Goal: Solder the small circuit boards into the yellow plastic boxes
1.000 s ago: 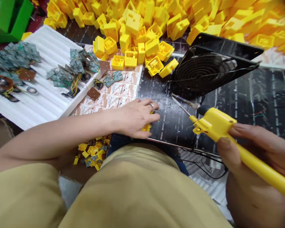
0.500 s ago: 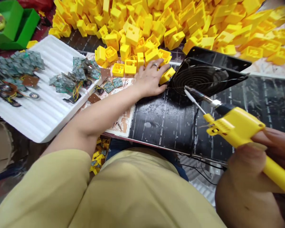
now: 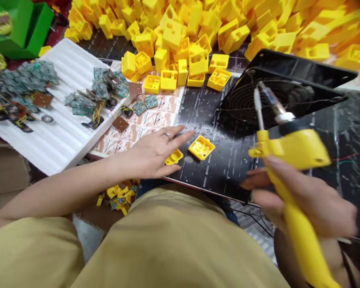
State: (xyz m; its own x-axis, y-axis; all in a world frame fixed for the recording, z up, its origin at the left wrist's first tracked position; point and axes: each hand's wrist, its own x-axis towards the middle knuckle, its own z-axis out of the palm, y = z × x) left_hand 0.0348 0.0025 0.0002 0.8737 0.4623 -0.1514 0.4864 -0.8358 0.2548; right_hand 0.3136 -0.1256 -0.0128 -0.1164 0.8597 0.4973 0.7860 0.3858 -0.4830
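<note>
My left hand (image 3: 156, 154) rests over the front of the black bench top, its fingers stretched out and apart. Partly under it, between index finger and thumb, is a small yellow plastic part (image 3: 174, 157). Just to its right an open yellow plastic case half (image 3: 201, 147) lies with its hollow side up. My right hand (image 3: 306, 196) is closed round the handle of a yellow soldering gun (image 3: 300, 148), which has a metal tip and a thin tube beside it. The gun's tip points up and away, in front of a black fan (image 3: 267, 96).
A heap of yellow cases (image 3: 171, 34) covers the back. On the left, a white foam tray (image 3: 78, 140) carries green circuit boards (image 3: 33, 78) with wires and small round speakers. Green bins (image 3: 18, 32) stand behind it. More yellow parts (image 3: 120, 196) lie below the table edge.
My left hand has come from the heap to the front edge; two yellow pieces now lie there on the black surface. My right hand has tilted the soldering gun more upright.
</note>
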